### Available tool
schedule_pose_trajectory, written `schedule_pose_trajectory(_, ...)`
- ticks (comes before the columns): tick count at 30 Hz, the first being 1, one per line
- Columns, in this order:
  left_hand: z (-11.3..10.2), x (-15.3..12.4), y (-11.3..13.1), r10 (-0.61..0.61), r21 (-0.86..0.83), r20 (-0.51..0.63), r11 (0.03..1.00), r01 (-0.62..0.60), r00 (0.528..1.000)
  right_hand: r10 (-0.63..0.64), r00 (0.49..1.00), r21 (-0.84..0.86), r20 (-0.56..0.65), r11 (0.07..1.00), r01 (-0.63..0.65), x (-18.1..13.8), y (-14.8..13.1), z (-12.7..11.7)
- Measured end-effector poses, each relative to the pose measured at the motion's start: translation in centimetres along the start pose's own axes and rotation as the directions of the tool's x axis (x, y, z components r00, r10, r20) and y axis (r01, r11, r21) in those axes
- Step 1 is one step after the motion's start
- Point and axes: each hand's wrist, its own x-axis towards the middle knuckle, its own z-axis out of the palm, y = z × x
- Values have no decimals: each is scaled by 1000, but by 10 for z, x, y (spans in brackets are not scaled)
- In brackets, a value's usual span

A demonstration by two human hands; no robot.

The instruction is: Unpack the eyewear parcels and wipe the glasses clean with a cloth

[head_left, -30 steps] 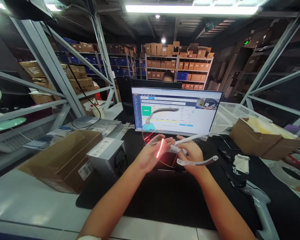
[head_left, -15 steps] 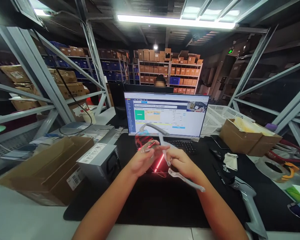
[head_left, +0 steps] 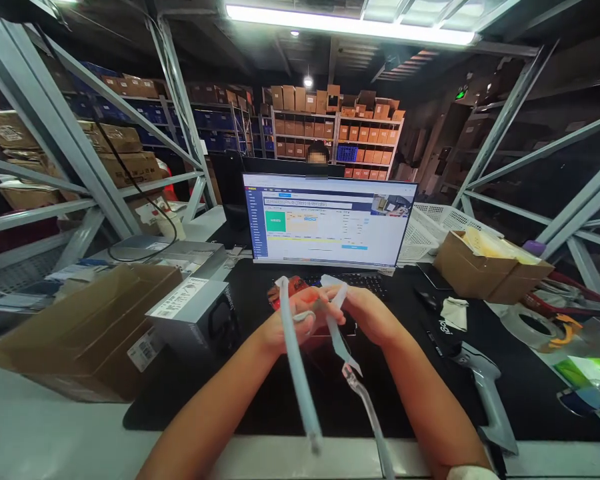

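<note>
A pair of glasses [head_left: 296, 370] with pale, see-through temples is held between my two hands in front of the monitor. Both temples point down toward me, one below each hand. A reddish glow lies over the lens area, mostly hidden behind the fingers. My left hand [head_left: 291, 323] is closed around the left side of the frame, fingertips near the middle. At the right side, my right hand [head_left: 367, 312] grips the frame by its bent fingers and thumb. The keyboard [head_left: 373, 285] lies just beyond the hands.
A monitor [head_left: 330, 227] stands straight ahead. Left are a grey box [head_left: 193, 323] and an open cardboard box [head_left: 80, 333]; right, a barcode scanner [head_left: 487, 387], mouse [head_left: 427, 299], tape roll [head_left: 527, 327] and another carton [head_left: 473, 267]. A person sits behind the monitor.
The glasses have been turned, so their temples now hang toward me instead of extending up and to the right. Both hands stay on them. The camera view has shifted slightly.
</note>
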Motion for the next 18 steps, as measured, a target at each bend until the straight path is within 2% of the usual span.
schedule_pose_trajectory(2, 3, 2, -5, 38, -46, -61, 998, -41, 997, 30, 999, 146, -34, 989, -25, 2, 1, 10)
schedule_pose_trajectory(4, 6, 5, -9, 50, -81, -117, 995, -59, 992, 73, 987, 231, -143, 972, -39, 6, 2, 18)
schedule_pose_trajectory(6, 7, 8, -8, 54, -79, -159, 995, -67, 986, 75, 957, 272, -282, 962, 5, 9, 5, 19)
schedule_pose_trajectory(7, 6, 9, -6, 65, -63, -182, 995, -77, 981, 41, 930, 259, -365, 964, 59, 10, 5, 16)
schedule_pose_trajectory(9, 0, 10, 3, 133, 18, -246, 991, -133, 960, -85, 846, 137, -526, 973, 184, 8, 5, 3)
schedule_pose_trajectory(11, -13, 8, 18, 276, 191, -334, 956, -222, 901, -217, 763, -52, -608, 971, 235, 3, 2, -17)
schedule_pose_trajectory(12, -20, 6, 25, 369, 310, -377, 915, -260, 849, -257, 750, -135, -609, 966, 222, -1, -1, -27)
schedule_pose_trajectory(13, -28, 3, 33, 461, 433, -407, 857, -278, 788, -267, 768, -199, -583, 963, 184, -6, -4, -36)
schedule_pose_trajectory(15, -38, -2, 45, 605, 635, -412, 727, -262, 681, -205, 859, -293, -470, 954, 68, -14, -12, -51)
schedule_pose_trajectory(16, -40, -5, 50, 648, 701, -398, 671, -240, 650, -160, 898, -350, -409, 937, 7, -17, -16, -55)
schedule_pose_trajectory(18, -39, -9, 54, 687, 780, -362, 593, -199, 629, -114, 936, -481, -333, 874, -64, -20, -22, -58)
